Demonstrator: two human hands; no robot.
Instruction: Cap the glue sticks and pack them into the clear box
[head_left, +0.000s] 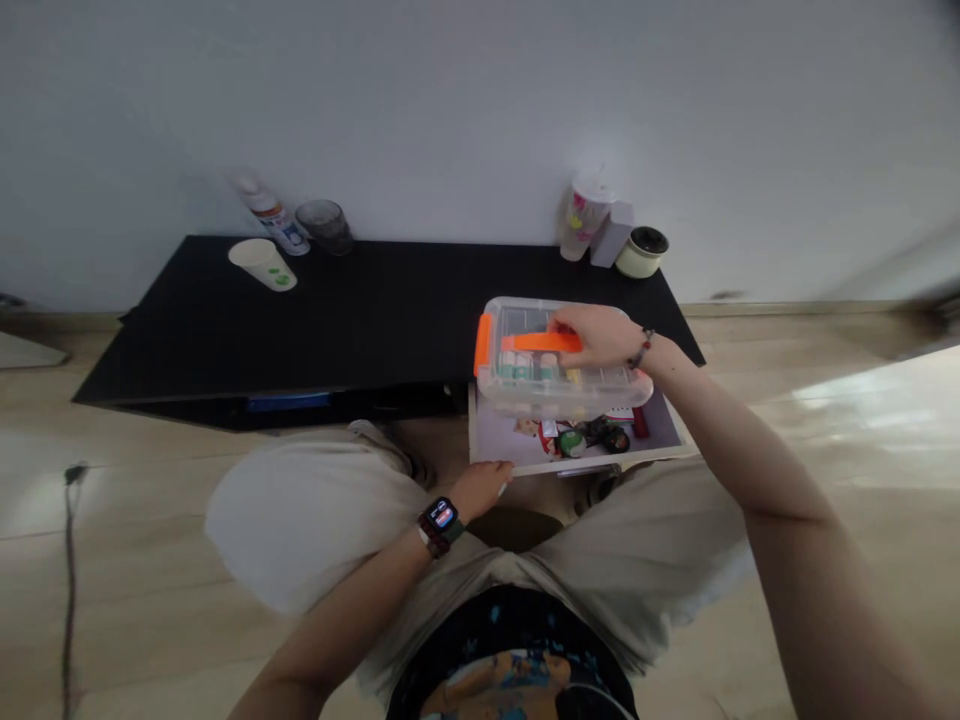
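My right hand is closed around the orange handle of a clear plastic storage box. Small bottles with pale caps show through its lid, and an orange latch is at its left end. The box is over the open drawer and covers its rear part. At the drawer's front left corner, my left hand has its fingers curled over the edge. Inside lie a green round item, dark items and a red object.
The drawer belongs to a low black cabinet against the wall. On top are a paper cup, spray can, dark glass, lidded plastic cup, white box and cream jar. A cable lies on the floor.
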